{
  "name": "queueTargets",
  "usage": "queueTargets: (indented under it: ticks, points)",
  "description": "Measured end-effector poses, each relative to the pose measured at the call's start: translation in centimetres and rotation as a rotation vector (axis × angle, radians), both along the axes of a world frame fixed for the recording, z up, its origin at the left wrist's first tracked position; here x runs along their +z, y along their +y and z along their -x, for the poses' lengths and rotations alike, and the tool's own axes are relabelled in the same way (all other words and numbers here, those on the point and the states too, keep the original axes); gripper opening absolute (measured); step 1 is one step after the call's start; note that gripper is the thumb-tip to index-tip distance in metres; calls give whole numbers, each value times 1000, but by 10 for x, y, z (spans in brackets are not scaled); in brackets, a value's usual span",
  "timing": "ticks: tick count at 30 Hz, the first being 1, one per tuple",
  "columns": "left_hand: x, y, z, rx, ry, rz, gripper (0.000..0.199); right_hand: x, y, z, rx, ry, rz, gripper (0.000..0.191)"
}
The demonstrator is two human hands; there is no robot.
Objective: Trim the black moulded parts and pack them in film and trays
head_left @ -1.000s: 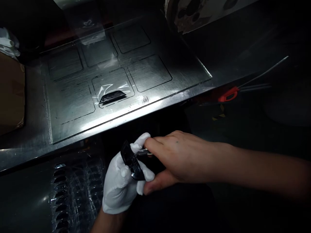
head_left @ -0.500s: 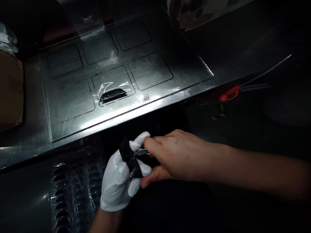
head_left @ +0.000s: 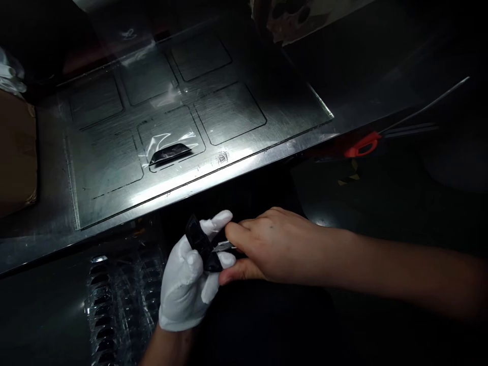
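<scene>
My left hand (head_left: 181, 292), in a white glove, grips a small black plastic part (head_left: 202, 244) between thumb and fingers. The part has a long trapezoid shape, tilted, with its hollow side facing up. My bare right hand (head_left: 259, 244) is closed around a small pointed metal blade (head_left: 224, 246); its handle is hidden in the palm. The blade's tip meets the edge of the part near its middle. Beyond the hands, a similar black part (head_left: 170, 154) lies on clear film on the metal table (head_left: 160, 203).
Clear trays (head_left: 131, 305) with rows of black parts sit below the table at left. A cardboard box (head_left: 17, 152) stands at the left edge. Red-handled scissors (head_left: 362, 145) lie by the table's right edge. A transparent sheet (head_left: 236, 114) with drawn rectangles covers the tabletop.
The black part in my left hand has tilted slightly, and its lower end has moved up a little. The blade stays against it. The view has shifted slightly.
</scene>
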State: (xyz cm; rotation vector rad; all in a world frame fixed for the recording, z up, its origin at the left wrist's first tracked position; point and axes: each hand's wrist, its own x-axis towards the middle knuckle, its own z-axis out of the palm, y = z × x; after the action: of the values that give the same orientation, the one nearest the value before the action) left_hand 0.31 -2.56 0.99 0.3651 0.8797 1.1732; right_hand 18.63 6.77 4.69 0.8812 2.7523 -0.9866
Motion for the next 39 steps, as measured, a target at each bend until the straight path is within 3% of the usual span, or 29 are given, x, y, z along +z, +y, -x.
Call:
queueTargets:
  ticks: [3,6,9,12,19,30,34,39]
  points:
    - [0,4,-6,-5,42,16,34,0,9,-15,-20,71,177,63]
    - [0,10,-12,-26,110,29,33,2,21,-39,-127,276,282,49]
    - [2,15,-18,-73,180,39,33,2,33,-59,-259,398,59,38]
    - [2,18,-24,-121,194,15,36,-1,38,-66,-215,401,-142,37]
    - [7,20,-29,-202,261,69,38,1,41,-61,-81,246,-205,38]
    - [15,17,-13,-260,400,173,33,10,35,-44,-58,46,-312,31]
    - [12,14,-3,-317,341,183,35,22,36,-32,22,-21,-367,27]
    - [8,7,7,-354,206,164,38,49,34,-10,156,-88,-376,23]
